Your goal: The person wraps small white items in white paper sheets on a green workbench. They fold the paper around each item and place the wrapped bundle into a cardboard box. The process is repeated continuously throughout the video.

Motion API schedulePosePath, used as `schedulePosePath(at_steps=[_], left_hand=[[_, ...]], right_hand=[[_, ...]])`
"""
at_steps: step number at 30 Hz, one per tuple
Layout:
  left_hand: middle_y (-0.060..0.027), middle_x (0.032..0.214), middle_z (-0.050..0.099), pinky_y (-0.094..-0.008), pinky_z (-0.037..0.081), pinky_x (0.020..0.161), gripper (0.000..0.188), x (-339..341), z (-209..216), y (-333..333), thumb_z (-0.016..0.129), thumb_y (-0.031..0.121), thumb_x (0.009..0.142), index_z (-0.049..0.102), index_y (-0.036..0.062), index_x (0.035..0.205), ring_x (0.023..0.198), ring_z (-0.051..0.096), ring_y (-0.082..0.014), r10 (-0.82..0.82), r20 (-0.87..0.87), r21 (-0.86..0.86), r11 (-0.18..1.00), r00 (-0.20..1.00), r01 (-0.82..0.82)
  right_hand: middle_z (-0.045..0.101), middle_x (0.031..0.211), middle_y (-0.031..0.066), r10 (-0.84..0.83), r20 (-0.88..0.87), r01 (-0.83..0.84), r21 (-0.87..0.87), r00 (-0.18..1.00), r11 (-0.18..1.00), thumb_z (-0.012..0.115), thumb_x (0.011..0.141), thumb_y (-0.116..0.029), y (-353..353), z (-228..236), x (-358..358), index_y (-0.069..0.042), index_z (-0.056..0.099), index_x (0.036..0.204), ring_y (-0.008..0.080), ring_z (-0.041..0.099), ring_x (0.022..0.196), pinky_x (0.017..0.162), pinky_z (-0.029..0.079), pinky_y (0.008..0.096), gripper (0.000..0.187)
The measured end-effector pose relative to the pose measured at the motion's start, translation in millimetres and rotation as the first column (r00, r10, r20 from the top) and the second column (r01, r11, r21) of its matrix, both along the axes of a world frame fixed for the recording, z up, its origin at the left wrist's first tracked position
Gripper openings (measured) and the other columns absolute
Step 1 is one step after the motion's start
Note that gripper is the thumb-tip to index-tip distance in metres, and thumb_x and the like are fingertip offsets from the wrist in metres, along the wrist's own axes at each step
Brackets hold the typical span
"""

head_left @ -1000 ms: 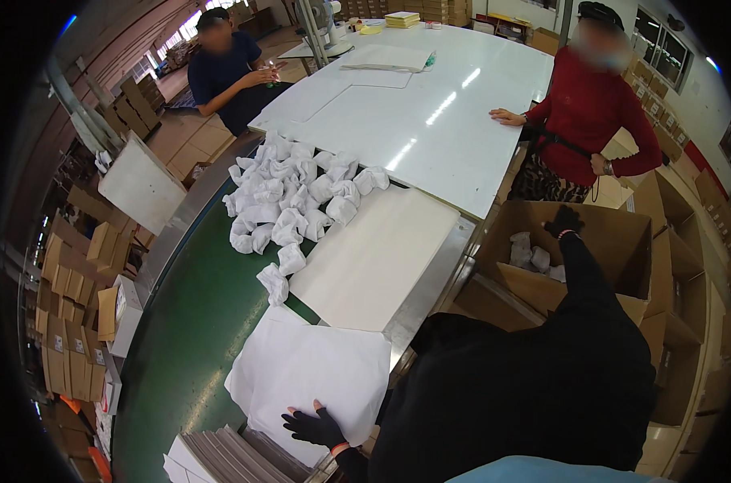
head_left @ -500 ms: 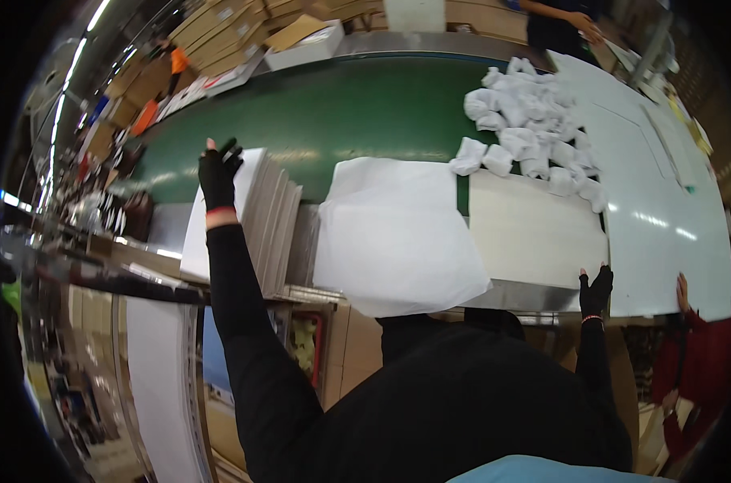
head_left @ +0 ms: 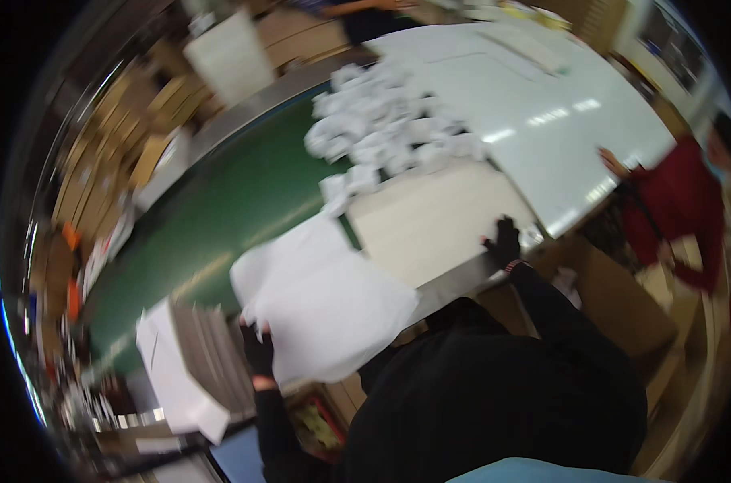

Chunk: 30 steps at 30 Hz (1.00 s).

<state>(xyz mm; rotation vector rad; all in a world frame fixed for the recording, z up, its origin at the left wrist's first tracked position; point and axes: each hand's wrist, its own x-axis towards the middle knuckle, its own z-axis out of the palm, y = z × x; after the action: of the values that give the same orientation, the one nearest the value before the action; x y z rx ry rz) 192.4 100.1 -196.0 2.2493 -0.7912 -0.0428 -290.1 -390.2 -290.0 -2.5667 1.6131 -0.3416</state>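
My left hand [head_left: 258,351], in a black fingerless glove, is at the left edge of the white tissue-like sheets [head_left: 325,298]. Its fingertips and thumb show apart at the paper's edge; no grip on it is visible. My right hand [head_left: 504,243], gloved the same way, rests open with fingers spread near the front right corner of a cream flat sheet [head_left: 438,217]. Beyond that sheet lies a heap of crumpled white paper wads [head_left: 382,121], a few reaching its far edge. Left of my left hand stands a stack of white and grey flat boards [head_left: 208,354].
A green conveyor belt [head_left: 212,209] runs behind the sheets. On the right a glossy white table [head_left: 534,105] adjoins it, with a person in red [head_left: 675,209] beside it. An open cardboard box [head_left: 599,290] stands below my right arm. Another person's arm [head_left: 365,6] shows at the far side.
My view has swung right and tilted. My left hand has left the board stack and come to the white sheets' left edge. My right hand stays by the cream sheet's front corner.
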Motion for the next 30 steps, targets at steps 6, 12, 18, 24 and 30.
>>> schedulePosePath(at_steps=[6, 12, 18, 24, 30], left_hand=[[-0.0197, 0.143, 0.041, -0.0448, 0.027, 0.111, 0.057, -84, -42, -20, 0.055, 0.028, 0.092, 0.041, 0.0000, 0.139, 0.134, 0.036, -0.0348, 0.023, 0.396, 0.412, 0.889, 0.918, -0.200], [-0.0170, 0.146, 0.038, -0.0431, 0.023, 0.112, 0.053, -89, -31, -20, 0.053, 0.025, 0.093, 0.042, 0.0013, 0.139, 0.136, 0.030, -0.0323, 0.040, 0.337, 0.374, 0.911, 0.941, -0.173], [-0.0172, 0.145, 0.039, -0.0412, 0.022, 0.113, 0.051, -87, -31, -19, 0.051, 0.024, 0.094, 0.043, 0.0010, 0.139, 0.136, 0.032, -0.0313, 0.044, 0.353, 0.350, 0.920, 0.935, -0.176], [-0.0184, 0.145, 0.038, -0.0431, 0.024, 0.112, 0.052, -83, -40, -16, 0.053, 0.025, 0.093, 0.042, 0.0037, 0.140, 0.135, 0.034, -0.0329, 0.039, 0.394, 0.333, 0.925, 0.918, -0.182], [-0.0188, 0.144, 0.039, -0.0437, 0.026, 0.111, 0.053, -85, -40, -16, 0.053, 0.026, 0.093, 0.042, 0.0044, 0.140, 0.134, 0.034, -0.0334, 0.028, 0.403, 0.340, 0.923, 0.915, -0.178]], right_hand=[[0.032, 0.144, 0.0236, -0.042, 0.026, 0.041, 0.054, 0.999, 0.998, 0.060, 0.082, -0.051, 22, 52, 7, 0.000, 0.038, 0.138, 0.0418, 0.027, 0.136, 0.106, 0.023, 0.0610, 0.078], [0.032, 0.144, 0.0238, -0.070, 0.052, 0.071, -0.023, 0.996, 0.997, 0.060, 0.083, -0.047, 33, 50, 9, 0.001, 0.038, 0.137, 0.0417, 0.024, 0.137, 0.106, 0.022, 0.0612, 0.075], [0.030, 0.145, 0.0242, -0.074, 0.051, 0.074, 0.009, 0.996, 0.997, 0.060, 0.084, -0.046, 34, 51, 12, 0.001, 0.036, 0.139, 0.0419, 0.024, 0.137, 0.107, 0.021, 0.0613, 0.076], [0.029, 0.147, 0.0240, -0.088, 0.062, 0.088, 0.010, 0.994, 0.996, 0.059, 0.085, -0.045, 34, 49, 11, 0.001, 0.034, 0.140, 0.0413, 0.022, 0.138, 0.108, 0.019, 0.0608, 0.076], [0.031, 0.146, 0.0232, -0.084, 0.102, 0.089, -0.045, 0.991, 0.995, 0.059, 0.085, -0.044, 38, 48, 11, 0.000, 0.035, 0.140, 0.0412, 0.024, 0.138, 0.109, 0.019, 0.0596, 0.074]])
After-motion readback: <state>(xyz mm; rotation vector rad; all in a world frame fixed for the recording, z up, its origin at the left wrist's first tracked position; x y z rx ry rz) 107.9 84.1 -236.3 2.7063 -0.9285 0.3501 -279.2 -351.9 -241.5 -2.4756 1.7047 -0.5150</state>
